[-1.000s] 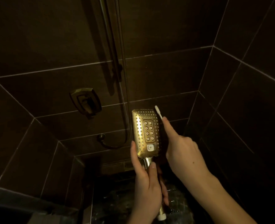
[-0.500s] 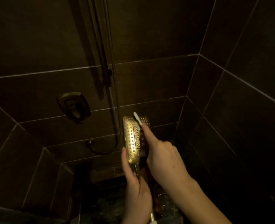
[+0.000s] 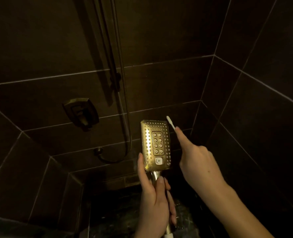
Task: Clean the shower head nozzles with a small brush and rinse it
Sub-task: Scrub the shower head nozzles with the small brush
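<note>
Holding: my left hand grips shower head handle.
Brush: my right hand pinches small brush, tip beside top right edge.

The shower head looks like glossy gold-toned metal, dotted with small nozzles; the brush looks white plastic; the wall tiles are dark and smooth.

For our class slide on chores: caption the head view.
Left hand holds gold shower head; right hand raises small brush beside it.

Left hand gripping gold shower head handle, right hand pinching white brush, tip beyond extended forefinger, beside head's top corner
</note>
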